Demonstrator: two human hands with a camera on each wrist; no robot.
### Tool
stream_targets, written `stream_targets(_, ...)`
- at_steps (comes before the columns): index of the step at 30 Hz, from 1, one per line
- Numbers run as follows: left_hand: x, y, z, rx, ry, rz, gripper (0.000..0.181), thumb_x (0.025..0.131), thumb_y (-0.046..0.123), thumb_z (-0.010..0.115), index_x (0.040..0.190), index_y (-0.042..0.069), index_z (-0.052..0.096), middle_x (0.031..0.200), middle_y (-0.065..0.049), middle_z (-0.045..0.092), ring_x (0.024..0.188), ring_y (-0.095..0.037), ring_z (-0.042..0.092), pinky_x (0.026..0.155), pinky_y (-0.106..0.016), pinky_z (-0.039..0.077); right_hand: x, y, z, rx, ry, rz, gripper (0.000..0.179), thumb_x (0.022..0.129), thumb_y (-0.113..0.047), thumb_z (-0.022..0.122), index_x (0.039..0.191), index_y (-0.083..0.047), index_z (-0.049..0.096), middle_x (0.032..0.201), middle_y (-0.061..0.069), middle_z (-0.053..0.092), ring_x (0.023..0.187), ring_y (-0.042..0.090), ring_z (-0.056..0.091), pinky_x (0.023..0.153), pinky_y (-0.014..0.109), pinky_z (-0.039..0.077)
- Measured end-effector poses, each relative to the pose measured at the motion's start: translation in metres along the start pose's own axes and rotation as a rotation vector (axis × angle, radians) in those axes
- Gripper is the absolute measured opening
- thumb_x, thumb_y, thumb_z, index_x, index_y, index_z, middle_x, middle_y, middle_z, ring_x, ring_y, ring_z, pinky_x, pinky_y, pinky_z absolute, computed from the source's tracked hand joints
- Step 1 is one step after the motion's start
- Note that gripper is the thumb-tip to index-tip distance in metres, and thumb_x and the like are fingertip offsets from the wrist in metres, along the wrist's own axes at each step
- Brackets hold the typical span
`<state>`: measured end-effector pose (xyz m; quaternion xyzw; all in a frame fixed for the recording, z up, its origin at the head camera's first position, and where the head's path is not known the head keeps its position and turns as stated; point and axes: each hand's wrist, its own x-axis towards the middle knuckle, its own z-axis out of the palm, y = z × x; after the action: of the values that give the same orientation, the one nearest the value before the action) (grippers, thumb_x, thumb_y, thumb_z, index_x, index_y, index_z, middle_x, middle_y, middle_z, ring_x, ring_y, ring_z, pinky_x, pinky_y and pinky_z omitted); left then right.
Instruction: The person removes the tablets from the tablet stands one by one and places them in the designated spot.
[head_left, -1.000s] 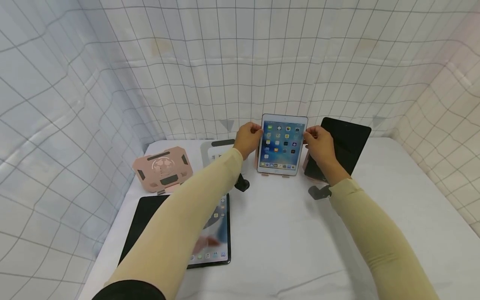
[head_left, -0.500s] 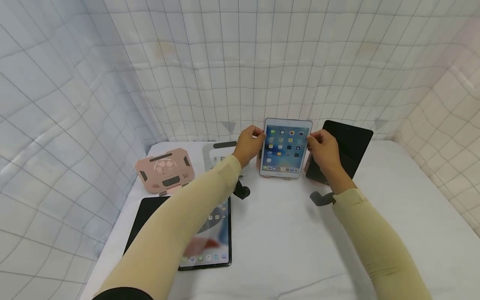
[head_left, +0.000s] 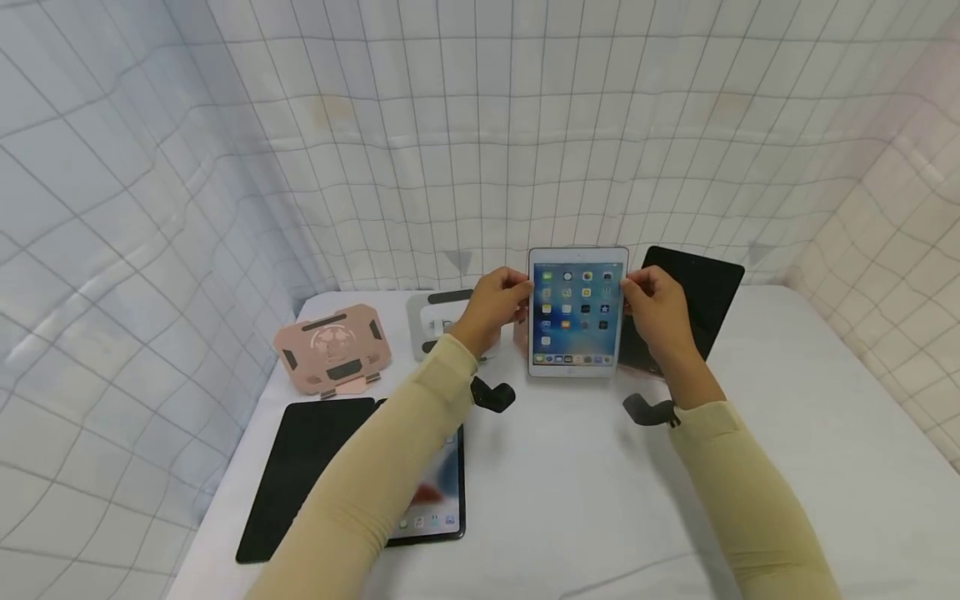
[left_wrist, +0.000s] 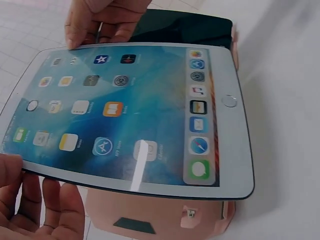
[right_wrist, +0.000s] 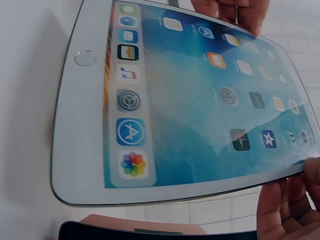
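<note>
Both hands hold up a white-framed tablet with a lit screen of app icons. My left hand pinches its left edge between thumb and fingers; my right hand pinches the right edge the same way. In the left wrist view a pink tablet stand shows behind the tablet, with a gap between them. Just behind my right hand leans a dark-screened tablet, with a pink piece behind it in the right wrist view.
At the left stands another pink stand, beside a grey stand partly hidden by my left arm. Nearer lie a black flat tablet or cover and a larger lit tablet. Gridded cloth walls the table's back and sides.
The white tablet has come off the pink stand behind it, toward me and slightly lower in view, both hands still gripping its edges. The head view has tilted slightly upward.
</note>
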<state>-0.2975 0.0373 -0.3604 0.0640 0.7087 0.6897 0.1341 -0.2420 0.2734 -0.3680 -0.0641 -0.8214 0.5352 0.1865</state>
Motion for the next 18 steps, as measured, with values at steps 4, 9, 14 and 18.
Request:
stream_targets(4,-0.008,0.000,-0.002,0.005,0.006,0.002,0.015,0.100,0.015,0.060,0.112,0.005,0.059,0.097,-0.008,0.057,0.082,-0.020,0.055,0.081,-0.037,0.055,-0.007,-0.006,-0.006,-0.034,-0.046,-0.007,0.027,0.103,-0.024,0.054,0.114,0.001,0.057,0.105,0.013,0.059,0.094,0.029,0.061,0.085,0.037,0.056)
stream_targets(9,-0.019,-0.001,-0.007,0.042,0.007,0.011,0.014,0.100,0.014,0.060,0.111,0.005,0.059,0.100,-0.009,0.059,0.084,-0.020,0.058,0.078,-0.034,0.056,-0.017,-0.014,-0.013,-0.111,-0.119,-0.044,0.025,0.103,-0.026,0.055,0.111,-0.002,0.058,0.103,0.013,0.060,0.090,0.026,0.063,0.078,0.030,0.057)
stream_targets(14,-0.030,-0.002,-0.011,0.062,-0.011,-0.007,0.014,0.100,0.014,0.060,0.111,0.005,0.060,0.104,-0.010,0.061,0.091,-0.021,0.062,0.078,-0.032,0.057,-0.025,-0.018,-0.019,-0.136,-0.180,-0.073,0.023,0.103,-0.023,0.055,0.108,-0.001,0.058,0.102,0.015,0.062,0.087,0.025,0.066,0.072,0.023,0.056)
stream_targets(18,-0.038,-0.003,-0.012,0.065,-0.016,0.001,0.013,0.099,0.013,0.060,0.109,0.004,0.060,0.105,-0.010,0.061,0.092,-0.023,0.063,0.078,-0.032,0.058,-0.030,-0.020,-0.023,-0.147,-0.223,-0.084,0.024,0.103,-0.023,0.054,0.107,0.000,0.057,0.104,0.016,0.062,0.088,0.026,0.067,0.074,0.025,0.057)
